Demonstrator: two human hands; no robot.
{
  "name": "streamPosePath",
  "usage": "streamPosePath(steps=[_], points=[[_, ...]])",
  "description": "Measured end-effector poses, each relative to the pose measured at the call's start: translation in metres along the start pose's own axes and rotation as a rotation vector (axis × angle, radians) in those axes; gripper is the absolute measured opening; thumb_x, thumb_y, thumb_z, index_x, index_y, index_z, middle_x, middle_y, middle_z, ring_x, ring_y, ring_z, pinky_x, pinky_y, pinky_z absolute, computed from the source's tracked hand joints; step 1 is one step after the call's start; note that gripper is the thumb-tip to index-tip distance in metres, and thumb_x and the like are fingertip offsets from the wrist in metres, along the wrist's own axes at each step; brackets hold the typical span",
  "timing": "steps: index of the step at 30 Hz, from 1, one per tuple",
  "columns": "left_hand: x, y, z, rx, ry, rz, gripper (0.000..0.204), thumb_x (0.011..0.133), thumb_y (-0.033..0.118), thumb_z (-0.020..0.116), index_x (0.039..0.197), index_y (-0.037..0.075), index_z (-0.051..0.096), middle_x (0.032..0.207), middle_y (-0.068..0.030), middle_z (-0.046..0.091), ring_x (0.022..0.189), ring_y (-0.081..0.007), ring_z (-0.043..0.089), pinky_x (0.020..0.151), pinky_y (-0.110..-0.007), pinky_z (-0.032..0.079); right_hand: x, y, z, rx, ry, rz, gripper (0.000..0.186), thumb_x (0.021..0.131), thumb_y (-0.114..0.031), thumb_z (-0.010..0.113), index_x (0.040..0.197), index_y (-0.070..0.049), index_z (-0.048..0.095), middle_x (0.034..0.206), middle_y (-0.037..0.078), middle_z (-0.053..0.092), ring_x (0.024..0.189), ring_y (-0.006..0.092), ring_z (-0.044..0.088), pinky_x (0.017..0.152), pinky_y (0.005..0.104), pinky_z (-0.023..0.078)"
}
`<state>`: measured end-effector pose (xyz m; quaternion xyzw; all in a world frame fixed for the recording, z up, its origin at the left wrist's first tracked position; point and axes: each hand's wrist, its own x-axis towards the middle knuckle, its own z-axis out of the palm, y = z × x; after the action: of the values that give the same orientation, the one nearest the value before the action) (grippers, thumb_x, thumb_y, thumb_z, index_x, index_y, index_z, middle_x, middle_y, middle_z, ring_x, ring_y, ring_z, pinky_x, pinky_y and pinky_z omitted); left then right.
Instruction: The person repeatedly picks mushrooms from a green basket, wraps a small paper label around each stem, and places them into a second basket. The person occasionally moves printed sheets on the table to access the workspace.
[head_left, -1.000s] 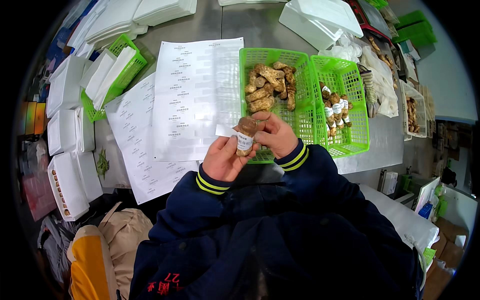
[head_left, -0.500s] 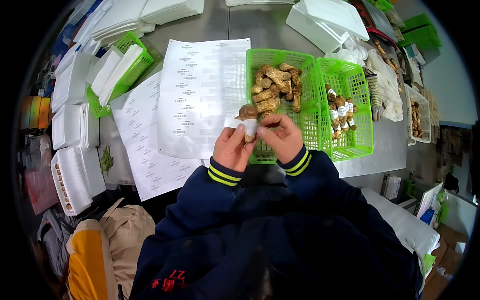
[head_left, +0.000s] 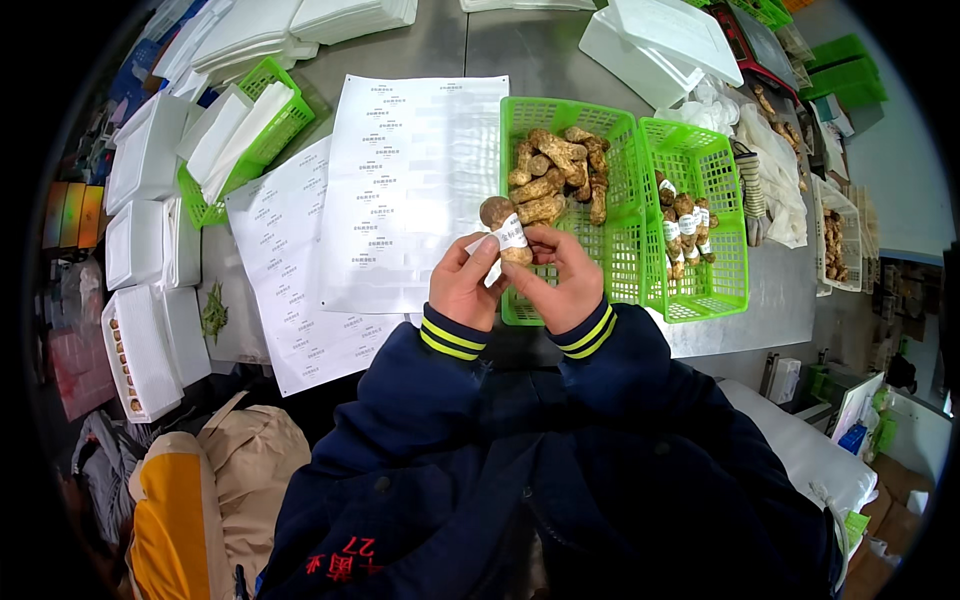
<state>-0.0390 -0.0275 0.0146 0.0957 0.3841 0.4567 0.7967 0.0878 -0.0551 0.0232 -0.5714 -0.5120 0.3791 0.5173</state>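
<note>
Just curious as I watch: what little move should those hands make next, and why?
Probably press down the loose end of the white label around the mushroom. Both hands, left and right, hold it, and a paper flap sticks out toward the left hand.

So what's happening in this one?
A person holds a brown mushroom in both hands, the left hand and right hand pressing a white label strip around its stem. Beyond it, one green basket holds unlabelled mushrooms; another holds banded ones. Label sheets lie left.
</note>
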Motion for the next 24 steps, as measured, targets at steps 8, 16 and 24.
streamPosePath(steps=[8,16,24], points=[[0.007,0.011,-0.008,0.078,-0.208,-0.015,0.032,0.082,0.005,0.058,0.110,0.004,0.046,0.098,-0.0057,0.056,0.089,-0.0162,0.055,0.077,-0.032,0.045,-0.001,0.002,-0.010,0.764,-0.202,0.380,0.031,0.082,-0.002,0.058,0.111,0.007,0.051,0.097,0.012,0.061,0.087,0.0150,0.059,0.076,0.0252,0.048],[0.009,0.008,-0.001,0.053,-0.468,-0.010,0.051,0.080,0.006,0.060,0.125,-0.002,0.037,0.113,-0.0183,0.053,0.099,-0.0230,0.056,0.081,-0.033,0.049,-0.011,0.009,-0.020,1.332,-0.329,0.771,0.029,0.088,-0.017,0.051,0.110,0.002,0.051,0.096,0.010,0.058,0.086,0.0178,0.056,0.071,0.0269,0.046],[0.015,-0.011,0.016,0.266,-0.418,0.060,0.054,0.073,-0.002,0.054,0.124,-0.001,0.036,0.104,-0.0214,0.057,0.093,-0.0265,0.059,0.077,-0.034,0.051,-0.019,0.035,-0.036,1.605,-0.364,0.868,0.038,0.087,-0.023,0.053,0.113,0.003,0.047,0.100,0.013,0.057,0.087,0.0226,0.057,0.073,0.0278,0.049]])
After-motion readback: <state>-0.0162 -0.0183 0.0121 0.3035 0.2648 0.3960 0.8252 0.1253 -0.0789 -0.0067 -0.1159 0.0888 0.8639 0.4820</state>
